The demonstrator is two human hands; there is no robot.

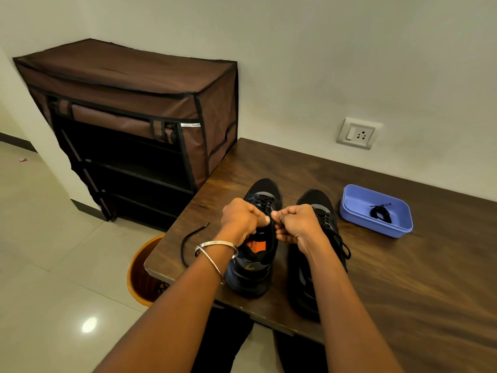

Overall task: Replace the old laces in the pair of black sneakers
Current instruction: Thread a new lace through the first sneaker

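Over the left sneaker [255,254], each hand [243,219] [293,223] curls, seemingly pinching its lace [265,204]

Home entryway or hall corner: you face a brown fabric shoe rack [139,125] at far left, a wood-grain table [403,265], tiled floor [40,238], a wall socket [356,133], and an orange bin [139,275] beside the table.

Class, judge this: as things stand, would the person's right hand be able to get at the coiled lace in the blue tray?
Probably yes. The blue tray is open-topped, just right of the right sneaker, with nothing over the coiled lace. But the right hand is busy pinching the left sneaker's lace and must let go.
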